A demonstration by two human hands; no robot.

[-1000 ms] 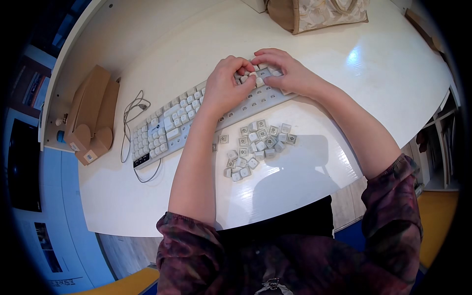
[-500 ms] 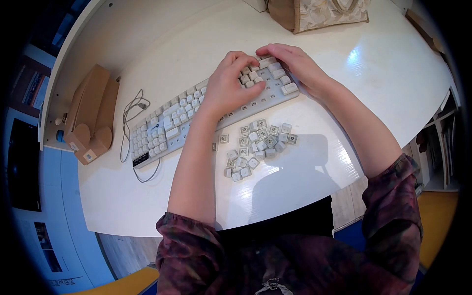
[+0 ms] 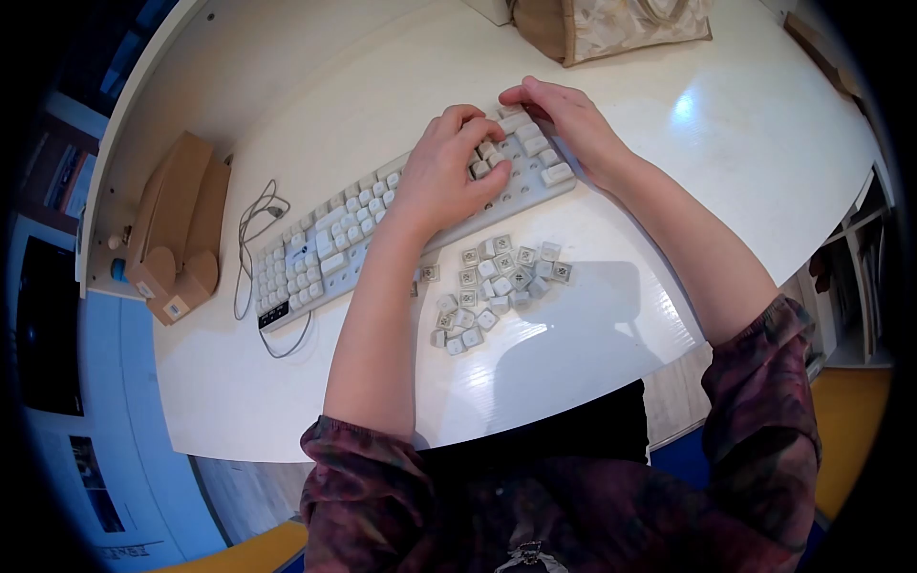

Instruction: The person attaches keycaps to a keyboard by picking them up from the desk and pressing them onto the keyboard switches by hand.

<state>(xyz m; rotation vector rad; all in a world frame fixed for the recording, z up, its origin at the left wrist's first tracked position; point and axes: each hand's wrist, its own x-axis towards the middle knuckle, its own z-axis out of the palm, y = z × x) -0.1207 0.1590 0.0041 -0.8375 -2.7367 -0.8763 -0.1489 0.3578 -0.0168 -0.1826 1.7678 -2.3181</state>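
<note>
A long white keyboard (image 3: 344, 250) lies slantwise on the desk. Many keycaps are still on it, while its near rows toward the right show bare switch places. Over its right part, my left hand (image 3: 441, 172) has its fingers curled down onto keycaps (image 3: 485, 160), the thumb apart on their near side. The exact fingertip contact is partly hidden. My right hand (image 3: 583, 132) wraps the keyboard's far right end, fingers bent at the corner. Loose keycaps (image 3: 501, 277) lie in a pile in front of the keyboard, some upside down. My left forearm covers part of the keyboard.
A cable (image 3: 244, 239) curls by the keyboard's left end. Left of it stands a brown cardboard box (image 3: 177, 234). A patterned bag (image 3: 621, 29) sits at the back of the white desk (image 3: 764, 181). Shelves (image 3: 850, 286) are at the right.
Left-hand fingers have shifted slightly over the keycaps, covering a few more of them. The right hand stays at the keyboard's end. The whole view has moved a little.
</note>
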